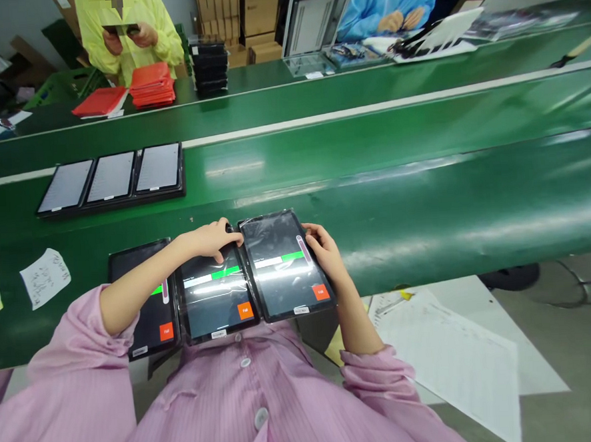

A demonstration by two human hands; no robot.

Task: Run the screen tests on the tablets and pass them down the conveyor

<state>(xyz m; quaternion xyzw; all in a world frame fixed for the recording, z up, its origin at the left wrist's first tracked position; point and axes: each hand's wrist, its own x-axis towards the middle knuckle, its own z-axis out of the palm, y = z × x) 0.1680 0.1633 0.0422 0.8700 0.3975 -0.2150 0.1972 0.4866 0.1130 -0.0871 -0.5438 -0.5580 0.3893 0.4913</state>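
Note:
Three black tablets in clear film lie side by side at the near edge of the green bench. The right tablet is lit, showing a green bar, a volume slider and an orange "Fail" square. My right hand grips its right edge, with thumb and fingers at the upper corner. Over the top of the middle tablet is my left hand, its fingers apart and curved. One fingertip touches the seam beside the right tablet. The left tablet is partly covered by my left forearm.
Three more lit tablets lie further back on the green bench. Handwritten notes are at left; paper sheets lie below at right. Across the line, one person in yellow holds a device near red pouches; another wears blue.

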